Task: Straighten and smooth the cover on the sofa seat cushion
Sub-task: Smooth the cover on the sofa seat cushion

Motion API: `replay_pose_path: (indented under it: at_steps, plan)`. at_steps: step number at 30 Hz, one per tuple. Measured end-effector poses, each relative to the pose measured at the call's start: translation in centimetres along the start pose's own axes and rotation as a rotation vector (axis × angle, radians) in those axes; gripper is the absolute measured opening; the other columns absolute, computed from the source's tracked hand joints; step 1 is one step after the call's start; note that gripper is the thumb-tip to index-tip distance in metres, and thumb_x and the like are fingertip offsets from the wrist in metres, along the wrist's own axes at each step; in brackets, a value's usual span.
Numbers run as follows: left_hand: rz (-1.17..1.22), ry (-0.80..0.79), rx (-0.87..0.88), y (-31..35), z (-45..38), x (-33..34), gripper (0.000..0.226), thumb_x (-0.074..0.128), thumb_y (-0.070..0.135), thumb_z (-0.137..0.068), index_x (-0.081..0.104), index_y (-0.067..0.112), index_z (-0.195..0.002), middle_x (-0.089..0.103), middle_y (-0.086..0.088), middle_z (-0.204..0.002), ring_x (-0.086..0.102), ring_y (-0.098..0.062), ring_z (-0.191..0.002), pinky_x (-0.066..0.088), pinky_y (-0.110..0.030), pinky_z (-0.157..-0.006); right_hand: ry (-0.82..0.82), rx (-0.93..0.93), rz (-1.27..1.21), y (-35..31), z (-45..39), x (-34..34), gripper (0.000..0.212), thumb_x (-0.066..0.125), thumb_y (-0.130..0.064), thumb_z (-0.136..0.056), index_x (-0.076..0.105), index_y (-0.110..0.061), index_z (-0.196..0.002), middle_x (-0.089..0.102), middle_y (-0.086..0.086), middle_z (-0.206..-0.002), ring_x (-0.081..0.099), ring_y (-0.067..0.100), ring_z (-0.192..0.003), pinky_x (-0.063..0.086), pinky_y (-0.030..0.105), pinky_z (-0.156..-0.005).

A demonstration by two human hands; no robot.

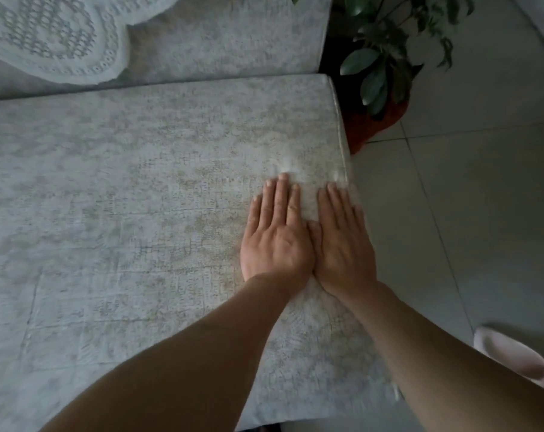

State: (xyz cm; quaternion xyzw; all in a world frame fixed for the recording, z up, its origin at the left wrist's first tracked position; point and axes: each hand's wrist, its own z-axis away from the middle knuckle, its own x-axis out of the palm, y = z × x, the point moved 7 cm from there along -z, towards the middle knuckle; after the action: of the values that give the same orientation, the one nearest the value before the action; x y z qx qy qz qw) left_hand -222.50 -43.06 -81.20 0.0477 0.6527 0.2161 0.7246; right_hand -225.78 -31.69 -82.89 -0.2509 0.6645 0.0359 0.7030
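Observation:
The sofa seat cushion wears a pale grey cover [146, 188] with a faded beige pattern, filling most of the view. Both hands lie flat, palms down, side by side on its right part. My left hand [277, 235] has its fingers stretched forward and close together. My right hand [342, 241] touches it at the thumb side, with its fingertips almost at the cushion's right seam [342, 145]. A small pale wrinkle [288, 165] sits just ahead of the left fingertips. Neither hand grips any fabric.
The sofa backrest [233, 35] rises behind the cushion, with a white lace cloth [49, 35] draped at the top left. A potted plant [386, 63] in a reddish pot stands off the cushion's right end. Grey floor tiles [470, 198] and a pink slipper [514, 357] lie at the right.

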Motion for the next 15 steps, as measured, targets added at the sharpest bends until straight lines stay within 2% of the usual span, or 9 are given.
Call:
replay_pose_path:
  at_steps: [6, 10, 13, 15]
  plan:
    - [-0.019, -0.008, 0.000, -0.2, 0.2, -0.2, 0.064, -0.002, 0.045, -0.109, -0.013, 0.020, -0.167, -0.027, 0.002, -0.173, -0.033, -0.012, -0.155, -0.007, -0.040, -0.131, -0.025, 0.008, 0.020, -0.2, 0.1, -0.2, 0.064, 0.009, -0.046, -0.112, 0.017, -0.012, -0.166, 0.010, 0.007, -0.175, 0.000, 0.017, -0.161, 0.012, 0.048, -0.130]
    - [-0.019, -0.021, 0.006, -0.2, 0.1, -0.2, 0.063, 0.005, 0.046, -0.113, -0.013, 0.020, -0.166, -0.026, 0.002, -0.173, -0.032, -0.012, -0.155, -0.009, -0.040, -0.131, -0.022, 0.012, 0.019, -0.1, 0.1, -0.4, 0.063, 0.011, -0.045, -0.112, 0.019, -0.013, -0.166, 0.013, 0.007, -0.174, 0.003, 0.018, -0.161, 0.012, 0.048, -0.130]
    - [-0.010, -0.057, 0.017, -0.1, 0.5, -0.7, 0.063, 0.007, 0.049, -0.112, -0.011, 0.021, -0.166, -0.024, 0.003, -0.173, -0.031, -0.011, -0.156, -0.011, -0.038, -0.131, -0.056, 0.018, 0.015, -0.3, 0.3, -0.6, 0.064, 0.009, -0.045, -0.111, 0.018, -0.013, -0.166, 0.012, 0.007, -0.174, 0.002, 0.016, -0.161, 0.008, 0.043, -0.131]
    - [0.002, -0.089, 0.026, -0.2, 1.5, -1.2, 0.063, 0.006, 0.047, -0.112, -0.010, 0.020, -0.167, -0.021, 0.003, -0.174, -0.029, -0.010, -0.156, -0.011, -0.037, -0.130, -0.086, 0.030, 0.014, -0.4, 0.7, -1.3, 0.061, 0.015, -0.042, -0.113, 0.016, -0.013, -0.166, 0.011, 0.006, -0.175, -0.001, 0.015, -0.161, 0.003, 0.039, -0.131]
